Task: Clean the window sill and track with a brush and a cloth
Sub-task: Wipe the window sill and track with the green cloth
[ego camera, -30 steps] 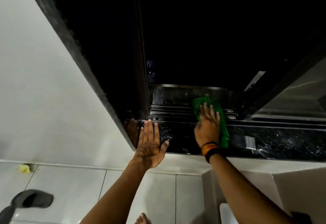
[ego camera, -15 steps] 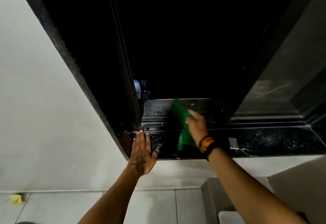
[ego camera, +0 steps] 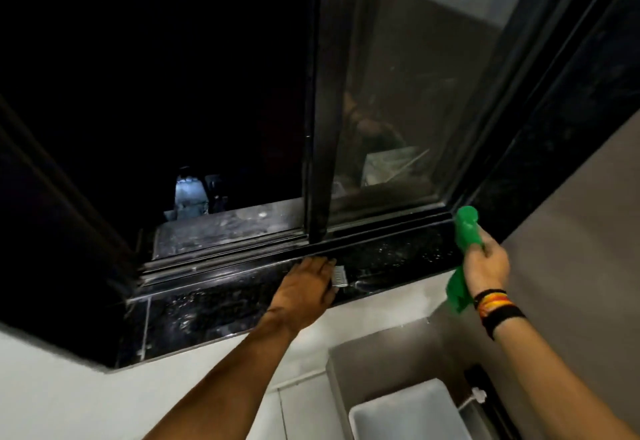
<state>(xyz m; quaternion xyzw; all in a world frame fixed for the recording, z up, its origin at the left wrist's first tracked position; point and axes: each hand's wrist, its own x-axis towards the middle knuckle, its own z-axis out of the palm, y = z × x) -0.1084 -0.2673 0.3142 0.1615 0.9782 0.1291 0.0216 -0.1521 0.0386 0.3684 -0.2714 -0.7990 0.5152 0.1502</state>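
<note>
Here our right hand [ego camera: 486,261] grips the soft, light cloth [ego camera: 465,231] bunched, while our left hand [ego camera: 304,289] lies flat, fingers open, beside the small stiff brush [ego camera: 340,275].

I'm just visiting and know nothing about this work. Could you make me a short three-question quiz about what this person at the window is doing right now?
1. True or false: the right hand holds a green cloth.
2. Which thing lies on the dark sill beside the left hand? A) a sponge B) a small white brush C) a spray bottle
3. Fill in: the cloth is raised near the ___ end of the sill.

Key
1. True; the hand is closed around it.
2. B; it lies by the fingertips.
3. Right, close to the corner of the window frame.
</note>
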